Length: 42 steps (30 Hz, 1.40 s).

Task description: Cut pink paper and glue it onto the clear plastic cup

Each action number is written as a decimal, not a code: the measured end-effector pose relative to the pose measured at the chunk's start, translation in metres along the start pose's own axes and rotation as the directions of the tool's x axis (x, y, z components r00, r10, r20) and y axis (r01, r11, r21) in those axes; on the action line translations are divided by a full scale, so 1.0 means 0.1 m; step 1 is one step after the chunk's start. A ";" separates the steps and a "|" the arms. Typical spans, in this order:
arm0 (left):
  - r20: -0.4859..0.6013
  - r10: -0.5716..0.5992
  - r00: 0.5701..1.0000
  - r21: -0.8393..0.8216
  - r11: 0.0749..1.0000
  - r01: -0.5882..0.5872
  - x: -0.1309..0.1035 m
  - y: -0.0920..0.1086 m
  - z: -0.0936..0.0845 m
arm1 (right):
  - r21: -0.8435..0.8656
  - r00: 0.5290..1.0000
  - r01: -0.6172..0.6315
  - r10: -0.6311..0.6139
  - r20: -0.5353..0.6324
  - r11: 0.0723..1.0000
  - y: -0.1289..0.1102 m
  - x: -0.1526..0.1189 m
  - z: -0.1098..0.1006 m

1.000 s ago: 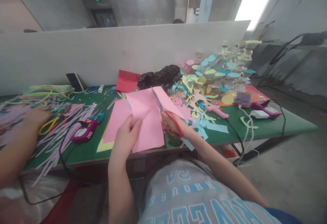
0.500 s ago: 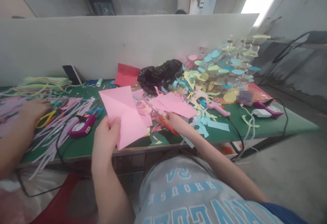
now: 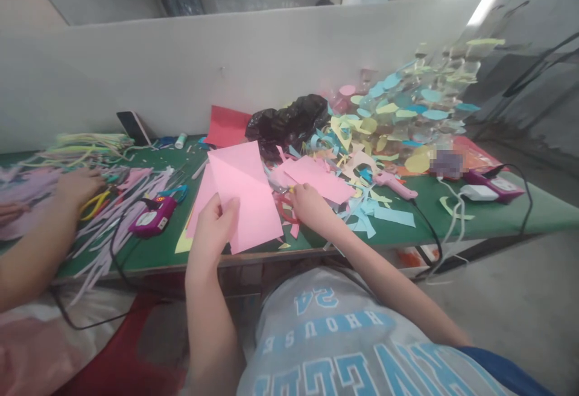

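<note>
A pink sheet of paper [image 3: 248,203] is pinched between the thumb and fingers of my left hand [image 3: 212,227], tilted up above the table's front edge. Close to its right edge, my right hand [image 3: 310,206] grips scissors with red-orange handles [image 3: 284,208]; their blades point left toward the paper and are partly hidden. Behind the held sheet lies more pink paper [image 3: 199,203], with a yellow sheet [image 3: 183,242] showing under it. Other pink pieces [image 3: 319,178] rest on the scraps just beyond my right hand.
On the left, a co-worker's hand [image 3: 79,185] is among lilac strips [image 3: 106,251]. A purple device [image 3: 154,216] with a cable sits nearby. Behind are a phone [image 3: 133,128] and a black plastic bag [image 3: 289,119]. A pink glue gun [image 3: 395,185] and bottles with coloured paper pieces [image 3: 434,113] stand right.
My left hand and the pink sheet have moved right, closer to the scissors, uncovering pink and yellow paper at left. The camera view has shifted slightly. My right hand still holds the scissors.
</note>
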<state>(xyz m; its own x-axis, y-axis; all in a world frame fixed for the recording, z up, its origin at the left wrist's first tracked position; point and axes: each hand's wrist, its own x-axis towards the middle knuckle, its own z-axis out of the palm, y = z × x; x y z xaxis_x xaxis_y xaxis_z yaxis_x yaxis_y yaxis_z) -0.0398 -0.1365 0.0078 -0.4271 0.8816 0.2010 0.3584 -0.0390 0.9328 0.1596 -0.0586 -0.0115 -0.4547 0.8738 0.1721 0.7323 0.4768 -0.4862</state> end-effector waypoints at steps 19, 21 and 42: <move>0.334 0.098 0.938 -0.010 0.995 -0.100 -0.14 0.18 0.34 | 0.881 0.995 -0.097 0.078 0.068 0.463 0.12 -0.24 -0.24; 0.307 0.212 0.928 0.055 0.969 -0.240 -0.19 0.21 0.32 | 0.806 0.996 -0.045 0.091 -0.011 0.591 0.15 -0.28 -0.30; 0.111 0.059 0.992 0.431 0.897 -0.102 -0.32 0.51 0.14 | -0.077 0.915 0.086 -0.110 -0.388 0.993 0.22 -0.34 -0.58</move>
<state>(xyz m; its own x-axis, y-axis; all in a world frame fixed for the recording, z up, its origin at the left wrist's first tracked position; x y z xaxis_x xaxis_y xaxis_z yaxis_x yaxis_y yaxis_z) 0.0033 -0.1600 0.0446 -0.3099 0.9246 0.2213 0.7224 0.0777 0.6871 0.2203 -0.0726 0.0218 -0.2999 0.7843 0.5430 0.7272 0.5564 -0.4020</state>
